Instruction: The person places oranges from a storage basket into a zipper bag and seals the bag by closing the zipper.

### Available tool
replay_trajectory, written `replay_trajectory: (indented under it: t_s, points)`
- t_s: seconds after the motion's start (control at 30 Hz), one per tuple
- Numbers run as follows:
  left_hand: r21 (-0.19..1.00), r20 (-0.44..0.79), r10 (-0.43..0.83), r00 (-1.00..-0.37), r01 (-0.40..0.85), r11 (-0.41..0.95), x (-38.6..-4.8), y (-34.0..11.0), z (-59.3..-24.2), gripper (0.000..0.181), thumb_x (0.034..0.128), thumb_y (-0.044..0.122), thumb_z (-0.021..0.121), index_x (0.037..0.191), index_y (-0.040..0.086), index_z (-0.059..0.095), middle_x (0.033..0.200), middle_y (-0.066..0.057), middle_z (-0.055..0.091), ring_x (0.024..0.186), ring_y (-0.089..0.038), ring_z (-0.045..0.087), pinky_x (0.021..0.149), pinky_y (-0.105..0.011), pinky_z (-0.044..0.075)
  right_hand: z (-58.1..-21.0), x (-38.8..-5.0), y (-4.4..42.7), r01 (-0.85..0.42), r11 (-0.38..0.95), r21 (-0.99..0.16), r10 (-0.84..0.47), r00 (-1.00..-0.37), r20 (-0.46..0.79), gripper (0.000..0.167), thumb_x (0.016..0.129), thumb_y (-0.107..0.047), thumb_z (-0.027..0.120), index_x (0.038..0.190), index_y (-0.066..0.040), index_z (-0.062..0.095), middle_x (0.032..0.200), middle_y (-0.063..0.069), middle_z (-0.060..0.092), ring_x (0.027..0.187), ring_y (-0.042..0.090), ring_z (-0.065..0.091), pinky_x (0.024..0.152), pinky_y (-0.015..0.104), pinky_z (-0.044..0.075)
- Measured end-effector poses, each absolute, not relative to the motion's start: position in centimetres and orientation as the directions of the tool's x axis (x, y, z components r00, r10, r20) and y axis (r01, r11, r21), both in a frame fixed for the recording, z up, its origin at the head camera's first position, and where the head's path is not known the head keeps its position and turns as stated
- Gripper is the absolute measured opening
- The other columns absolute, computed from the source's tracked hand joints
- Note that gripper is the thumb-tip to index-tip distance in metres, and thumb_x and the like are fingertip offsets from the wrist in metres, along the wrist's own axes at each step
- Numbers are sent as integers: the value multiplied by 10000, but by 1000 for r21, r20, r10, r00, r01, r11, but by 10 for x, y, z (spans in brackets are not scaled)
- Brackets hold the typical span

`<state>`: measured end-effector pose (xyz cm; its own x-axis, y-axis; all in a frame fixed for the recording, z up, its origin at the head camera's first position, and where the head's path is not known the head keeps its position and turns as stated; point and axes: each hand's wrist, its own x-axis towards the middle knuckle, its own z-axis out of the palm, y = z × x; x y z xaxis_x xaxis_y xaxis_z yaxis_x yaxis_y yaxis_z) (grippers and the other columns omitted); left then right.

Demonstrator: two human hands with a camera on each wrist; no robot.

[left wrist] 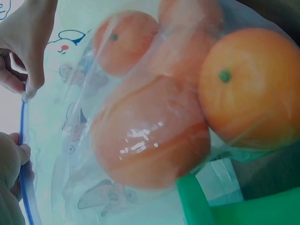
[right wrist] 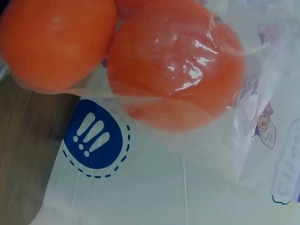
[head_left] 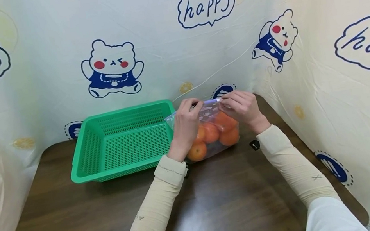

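Observation:
A clear zip-top bag [head_left: 216,148] holds several oranges [head_left: 196,151] and stands on the table beside the basket. My left hand [head_left: 186,122] pinches its blue zip strip [head_left: 210,101] near the middle. Farther right, my right hand [head_left: 242,108] pinches the same strip towards the bag's right end. In the left wrist view, the left hand [left wrist: 11,173] is at the lower left edge and the right hand [left wrist: 28,40] above it, both with fingertips on the strip. Oranges [right wrist: 173,70] show through the plastic in the right wrist view, where neither hand appears.
A green plastic basket [head_left: 78,158] with slotted walls stands left of the bag, with no fruit visible inside. The brown wooden table [head_left: 90,223] meets a printed white curtain [head_left: 158,24] at the back and sides. A small black object [head_left: 254,144] lies near the right wrist.

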<state>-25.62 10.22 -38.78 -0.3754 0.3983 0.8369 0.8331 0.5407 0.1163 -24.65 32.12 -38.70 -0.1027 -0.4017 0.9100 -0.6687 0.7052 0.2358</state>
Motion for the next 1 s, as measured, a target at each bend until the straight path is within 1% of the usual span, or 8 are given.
replay_trajectory:
  t_s: [0.23,0.33,0.47,0.6,0.8,1.0]
  points:
    - [107,847,395,-356,841,530,-258,101,-392,323,841,-197,637,1059,4,763,1045,-161,682,1000,-297,639,843,-375,598,-390,-246,327,-658,711,248,-396,-84,914,79,744,38,798,805,19,752,809,113,750,668,262,697,586,400,584]
    - [107,852,390,-350,844,525,-259,100,-393,329,840,-202,626,1058,3,761,1044,-162,681,1000,-300,640,831,-378,600,-391,-245,329,-653,718,242,-397,-99,912,93,741,33,810,817,21,757,820,118,753,683,270,702,608,408,594]
    - [101,861,382,-335,850,517,-260,99,-395,298,871,-186,616,1048,3,763,1035,-159,678,998,-298,640,814,-371,601,-391,-243,334,-653,724,224,-394,-124,910,114,735,21,828,825,23,758,831,122,755,698,277,706,632,419,602]
    - [95,866,383,-322,857,506,-262,98,-397,284,890,-181,606,1046,-1,761,1032,-160,675,993,-303,637,830,-372,595,-392,-243,338,-655,723,220,-390,-125,912,147,711,34,843,826,22,753,834,122,753,702,282,707,634,424,601]
    - [105,861,386,-333,857,504,-262,95,-396,243,929,-144,607,1051,-3,762,1040,-163,674,1000,-306,636,837,-376,596,-393,-243,343,-654,726,212,-386,-132,913,182,677,60,857,821,27,752,827,132,750,697,288,702,627,422,597]
    - [107,858,389,-336,857,504,-263,94,-396,226,947,-123,600,1038,1,765,1047,-157,679,1008,-296,637,839,-374,596,-392,-242,349,-652,727,216,-390,-133,911,138,710,55,829,815,35,742,819,139,747,690,295,702,611,422,592]
